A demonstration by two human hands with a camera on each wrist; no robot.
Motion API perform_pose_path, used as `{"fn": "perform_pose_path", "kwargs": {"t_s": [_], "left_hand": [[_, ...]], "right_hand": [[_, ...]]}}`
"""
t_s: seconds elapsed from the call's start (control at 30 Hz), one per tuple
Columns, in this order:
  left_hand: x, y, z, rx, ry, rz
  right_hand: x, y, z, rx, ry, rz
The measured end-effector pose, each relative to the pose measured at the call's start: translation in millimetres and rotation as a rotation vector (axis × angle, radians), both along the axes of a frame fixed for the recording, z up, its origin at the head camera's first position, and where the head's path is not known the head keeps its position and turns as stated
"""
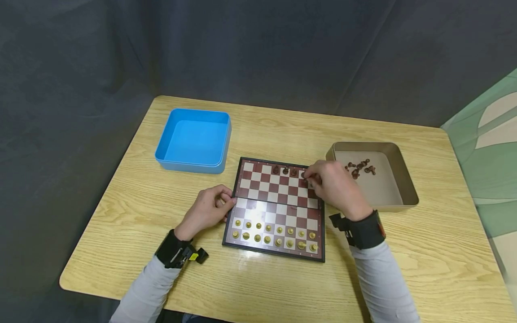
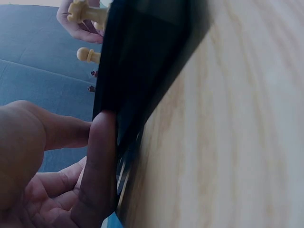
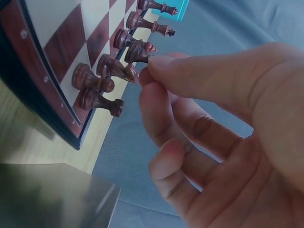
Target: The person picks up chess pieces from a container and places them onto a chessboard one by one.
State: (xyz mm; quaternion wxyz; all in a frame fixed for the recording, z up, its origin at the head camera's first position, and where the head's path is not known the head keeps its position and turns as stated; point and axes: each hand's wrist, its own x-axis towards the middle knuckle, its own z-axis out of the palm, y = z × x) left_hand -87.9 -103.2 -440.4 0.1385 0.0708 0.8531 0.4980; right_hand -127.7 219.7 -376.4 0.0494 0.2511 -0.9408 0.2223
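A folding chessboard point(image 1: 282, 210) lies on the table, with two rows of light chess pieces along its near side. My left hand point(image 1: 207, 209) pinches the board's left edge between thumb and finger; the left wrist view shows the finger point(image 2: 97, 161) against the board's dark side, near a light rook point(image 2: 81, 11). Over the far right corner, my right hand point(image 1: 337, 186) pinches a small dark chess piece point(image 3: 136, 53), its kind partly hidden by the fingertips. Close by stand a dark rook point(image 3: 100, 102), a dark pawn point(image 3: 88, 78) and a dark knight point(image 3: 114, 68).
Right of the board is a brown box point(image 1: 377, 188) with several dark pieces point(image 1: 356, 174) lying loose inside. A blue box point(image 1: 195, 141) stands at the back left. The wooden table point(image 1: 258, 289) ends at a dark curtain point(image 1: 258, 54) behind.
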Motion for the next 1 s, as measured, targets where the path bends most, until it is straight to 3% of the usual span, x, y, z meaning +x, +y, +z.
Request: {"fn": "perform_pose_path", "kwargs": {"t_s": [1.0], "left_hand": [[-0.6, -0.8, -0.9, 0.001, -0.001, -0.002]], "right_hand": [[-1.4, -3, -11.1, 0.036, -0.048, -0.026]]}}
